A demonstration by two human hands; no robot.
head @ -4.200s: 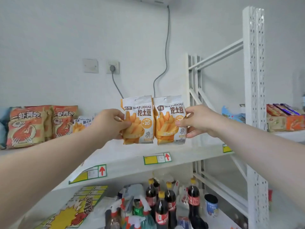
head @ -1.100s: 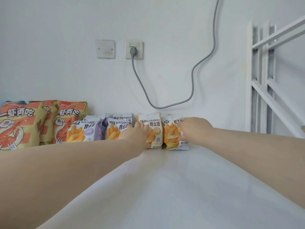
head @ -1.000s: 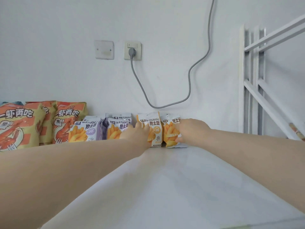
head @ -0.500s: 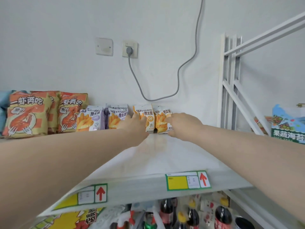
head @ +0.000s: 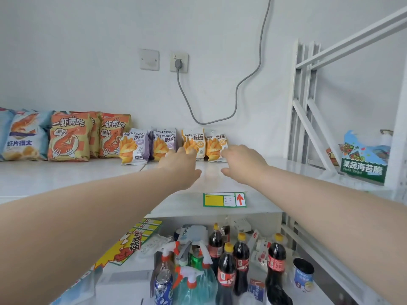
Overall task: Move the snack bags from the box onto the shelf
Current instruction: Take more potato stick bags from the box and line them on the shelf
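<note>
My left grip (head: pixel 180 164), right grip (head: pixel 240 164): fingers loose, holding nothing, perhaps brushing two orange snack bags (head: pixel 193 143) standing upright far on shelf (head: pixel 66 177), against wall. Pair looks placed. Box out of view, remainder unknown. Bags glossy, crinkly, pillow-shaped. Shelf smooth, white.

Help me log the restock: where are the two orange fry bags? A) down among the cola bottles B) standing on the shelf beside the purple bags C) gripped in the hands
B: the orange fry bags stand on the shelf by the purple bags; left hand and right hand grip nothing.
</note>
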